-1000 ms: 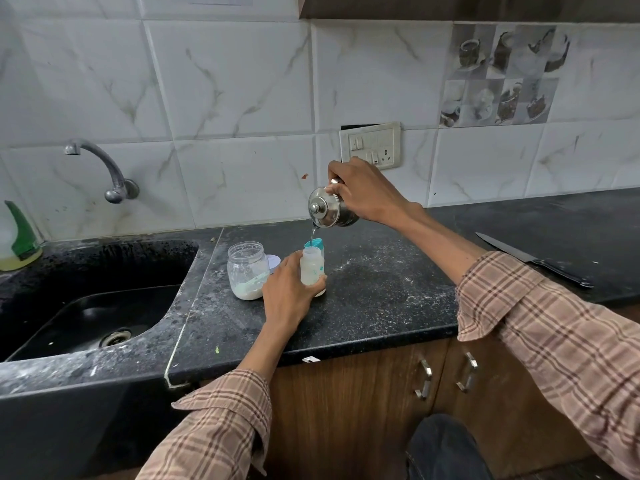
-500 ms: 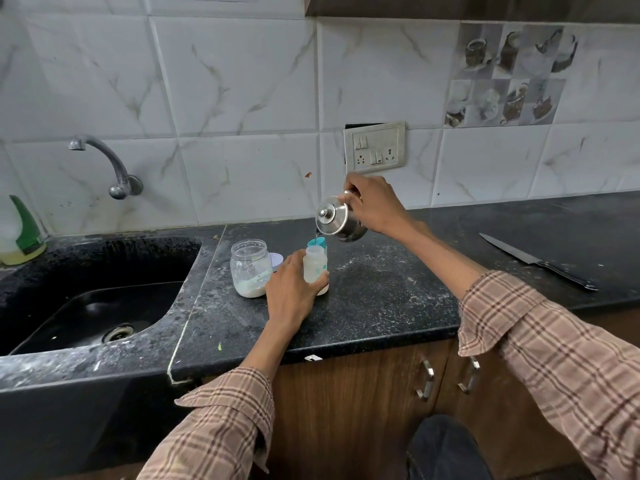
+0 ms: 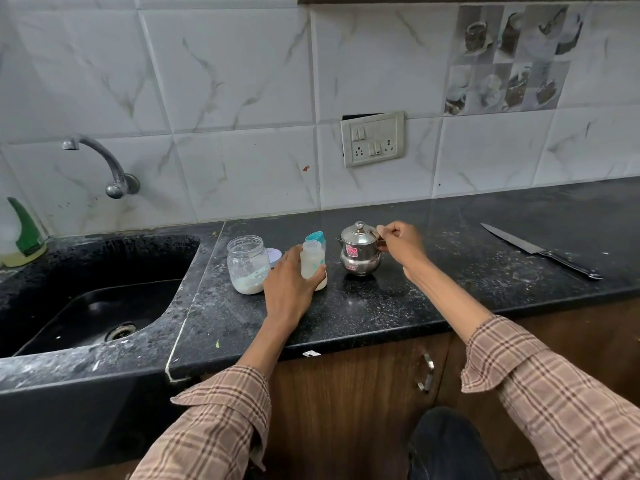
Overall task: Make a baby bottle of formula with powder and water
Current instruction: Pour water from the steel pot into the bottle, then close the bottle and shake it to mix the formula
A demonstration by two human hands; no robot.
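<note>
An open baby bottle (image 3: 312,260) with milky liquid stands upright on the black counter (image 3: 381,306). My left hand (image 3: 288,282) grips it from the left and front. Behind it a teal bottle cap (image 3: 317,237) shows. A small steel kettle (image 3: 359,248) with a pink sticker stands upright just right of the bottle. My right hand (image 3: 398,241) holds its handle with curled fingers. Left of the bottle is a clear jar (image 3: 246,264) with white powder at its bottom and a scoop inside. A white lid (image 3: 273,255) lies behind the jar.
A black sink (image 3: 97,299) with a wall tap (image 3: 104,164) takes up the left. A green-capped bottle (image 3: 22,233) stands at the far left. A knife (image 3: 540,251) lies on the counter at right. A wall socket (image 3: 372,138) sits above. Cabinet handles (image 3: 427,372) are below the counter edge.
My right hand has lowered the kettle from its tilted pouring position over the bottle and set it upright on the counter to the bottle's right. My left hand still holds the bottle.
</note>
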